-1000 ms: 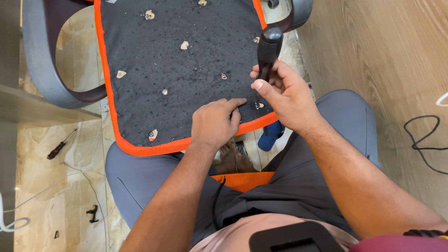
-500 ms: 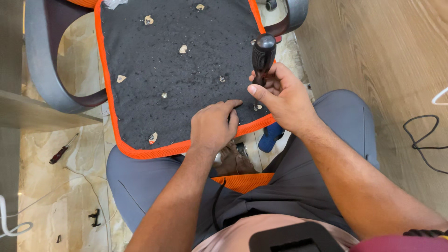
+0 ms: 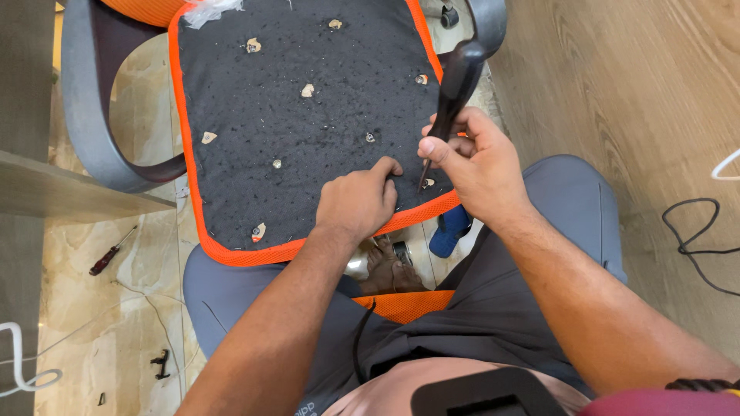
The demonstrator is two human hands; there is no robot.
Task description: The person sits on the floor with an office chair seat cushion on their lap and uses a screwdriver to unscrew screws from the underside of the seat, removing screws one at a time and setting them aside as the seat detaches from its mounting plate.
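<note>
- Right hand (image 3: 482, 166) closed in a firm grip around a black-handled pointed tool (image 3: 451, 92); the handle rises above the fist and the thin metal tip comes out below the thumb, angled down onto the dark fabric
- Left hand (image 3: 358, 202) rests knuckles-up and loosely curled on the same surface, fingers bent and pressing down, thumb stretched toward the tool tip; it has hold of nothing that I can see
- Both hands work on the underside of a chair seat covered in black fabric with an orange mesh border (image 3: 308, 115), tilted against the person's knees; the two hands sit near its lower right corner, just beside each other
- Small pale fastening spots (image 3: 307, 90) are scattered over the fabric above and to the left of the left hand; one more (image 3: 428, 183) lies right at the tool tip, between the two hands
- Grey curved plastic armrest (image 3: 85, 108) runs well to the left of the left hand
- Under the hands, past the seat edge, grey trousers (image 3: 570, 231), a bare foot (image 3: 389, 266) and a blue object (image 3: 449, 229) show on the floor
- Red-handled screwdriver (image 3: 112, 251) lies on the marble tile floor (image 3: 100, 331) well left of the left forearm
- Black cable (image 3: 694, 239) loops on the wooden floor far to the right of the right arm
</note>
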